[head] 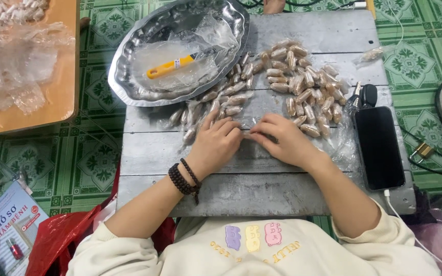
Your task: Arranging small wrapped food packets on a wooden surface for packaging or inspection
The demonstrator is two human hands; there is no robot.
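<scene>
My left hand (216,144) and my right hand (282,138) rest side by side on a low grey wooden table (241,191), fingertips meeting over a small clear plastic wrapper (246,130) that both pinch. A dark bead bracelet (184,178) circles my left wrist. Just beyond my fingers lie two heaps of small brown pieces wrapped in clear plastic, one heap (216,99) to the left and a bigger heap (305,84) to the right.
A scalloped metal tray (129,76) with clear film and a yellow utility knife (172,65) overhangs the table's far left. A black phone (379,148) on a white cable and a key lie at the right. A wooden board (65,102) with plastic wrappers sits left.
</scene>
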